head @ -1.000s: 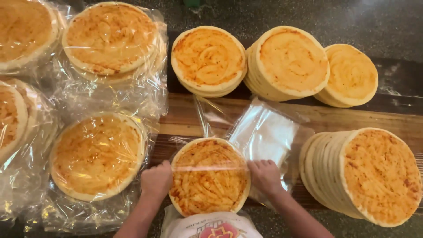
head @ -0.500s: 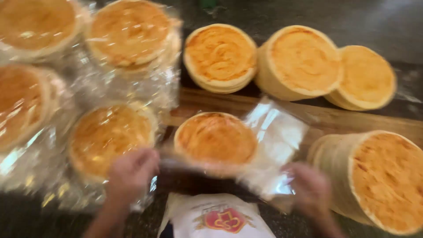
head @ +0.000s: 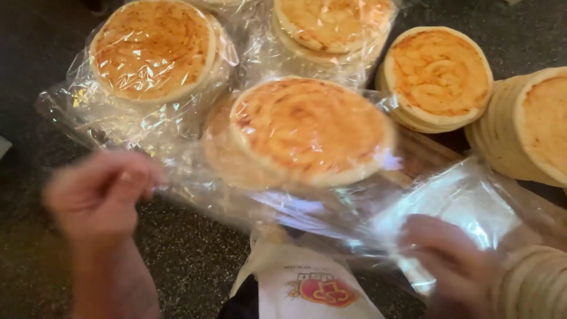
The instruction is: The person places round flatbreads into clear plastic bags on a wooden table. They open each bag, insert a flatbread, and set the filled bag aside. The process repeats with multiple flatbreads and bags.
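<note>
Left hand: left hand [head: 97, 198], blurred, fingers curled onto the left edge of the clear bag [head: 331, 212]; it looks like a pinch on the film, though blur hides the fingertips.
Right hand: right hand [head: 455, 266], blurred, low at the right; fingers lie on the open mouth of the bag, and I cannot tell whether they are clenched on the film or just resting on it.
Held thing: flatbread stack [head: 310, 133], round and browned on top, inside the clear bag, hanging between the two hands above the dark counter [head: 189, 266].
Change since a second ago: the stack then lay on the wooden board [head: 422, 156] with both hands at its near rim and the bag spread open behind it. Now the film covers it and it is tilted, lifted and carried toward the left.
Meaning: judged from this, the stack is bagged and is moving toward the bagged ones.
Bagged stacks: two bagged stacks [head: 156, 53] at the counter's far left, and another at the far edge [head: 333, 20], partly cut off.
Bare stacks: one flat stack [head: 440, 74] far right, one stack on edge [head: 534, 127] at the right edge.
Near edge: the person's printed white apron [head: 307, 283].
</note>
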